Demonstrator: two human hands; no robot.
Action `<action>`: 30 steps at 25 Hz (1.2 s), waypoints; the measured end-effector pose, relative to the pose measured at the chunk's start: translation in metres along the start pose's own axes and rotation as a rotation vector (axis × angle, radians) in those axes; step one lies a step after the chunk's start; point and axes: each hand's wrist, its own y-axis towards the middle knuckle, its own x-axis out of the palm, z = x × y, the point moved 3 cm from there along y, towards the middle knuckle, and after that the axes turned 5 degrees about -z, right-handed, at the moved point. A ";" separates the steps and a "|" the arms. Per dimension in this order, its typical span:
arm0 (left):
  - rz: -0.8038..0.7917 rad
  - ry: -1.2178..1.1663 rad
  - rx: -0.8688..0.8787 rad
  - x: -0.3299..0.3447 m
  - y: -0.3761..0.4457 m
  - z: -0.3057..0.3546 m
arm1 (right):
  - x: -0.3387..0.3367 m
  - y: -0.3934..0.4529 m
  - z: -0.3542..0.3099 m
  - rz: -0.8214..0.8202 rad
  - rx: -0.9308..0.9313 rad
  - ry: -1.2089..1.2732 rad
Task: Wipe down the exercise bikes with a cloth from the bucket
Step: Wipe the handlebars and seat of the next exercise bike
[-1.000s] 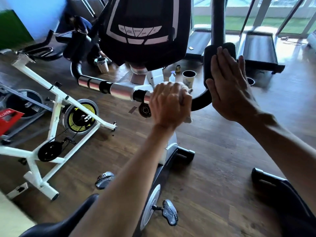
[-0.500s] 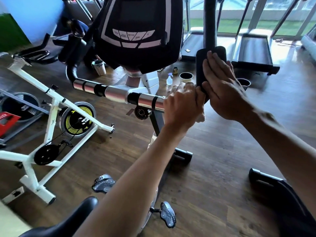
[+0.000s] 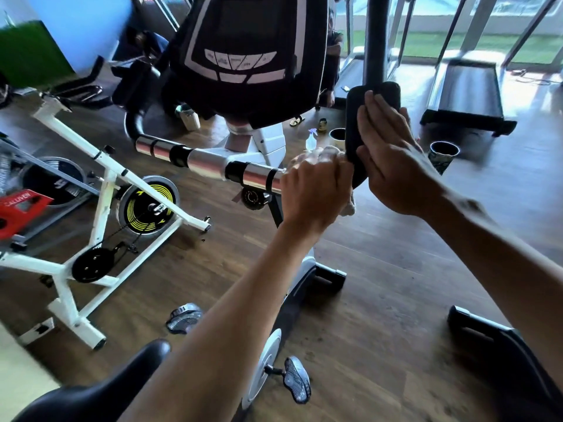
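My left hand [image 3: 313,190] is curled around the handlebar [image 3: 210,164] of the exercise bike [image 3: 253,71] in front of me, and a pale cloth [image 3: 350,207] is bunched inside that grip — a corner of it hangs out below my fist, and a little shows above my knuckles. The fist sits at the end of the bar's chrome section, right where it bends up into the black foam grip [image 3: 355,129]. My right hand [image 3: 393,156] is flat, fingers straight and together, pressed against the side of that upright foam grip; it holds nothing. The two hands are just beside each other, nearly touching.

The bike's dark console fills the top of my view, with its saddle [image 3: 91,388] at the bottom edge and a pedal [image 3: 297,383] low down over the wooden floor [image 3: 380,300]. A white spin bike [image 3: 100,208] with a yellow-marked flywheel stands well off to my left. Beyond the handlebar, on the floor, are a spray bottle [image 3: 311,140] and a couple of dark cups — one cup [image 3: 443,153] stands near a treadmill [image 3: 466,92] by the windows.
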 end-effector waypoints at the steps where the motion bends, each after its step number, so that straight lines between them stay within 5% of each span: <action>1: 0.063 -0.017 0.038 0.000 -0.009 0.002 | 0.000 0.000 -0.001 0.006 -0.003 -0.003; 6: -0.102 0.017 -0.117 0.001 0.017 0.000 | 0.002 -0.001 -0.003 0.005 -0.022 -0.011; 11: 0.205 -0.054 -0.012 0.004 -0.019 0.011 | 0.002 -0.001 -0.003 -0.006 -0.010 -0.012; 15: -0.092 -0.033 -0.121 0.002 0.015 -0.007 | 0.003 -0.002 -0.005 0.008 -0.018 -0.009; 19: 0.190 -0.085 -0.004 0.009 -0.014 0.004 | 0.002 -0.004 -0.005 -0.013 -0.006 -0.005; 22: 0.140 -0.099 0.097 0.007 -0.010 -0.007 | 0.001 -0.014 -0.005 -0.027 -0.032 0.030; 24: 0.087 -0.093 0.068 -0.006 0.001 -0.013 | -0.004 -0.026 -0.009 -0.050 -0.019 0.153; 30: 0.276 -0.236 -0.037 -0.051 -0.035 -0.031 | -0.008 -0.058 -0.068 0.070 0.078 0.651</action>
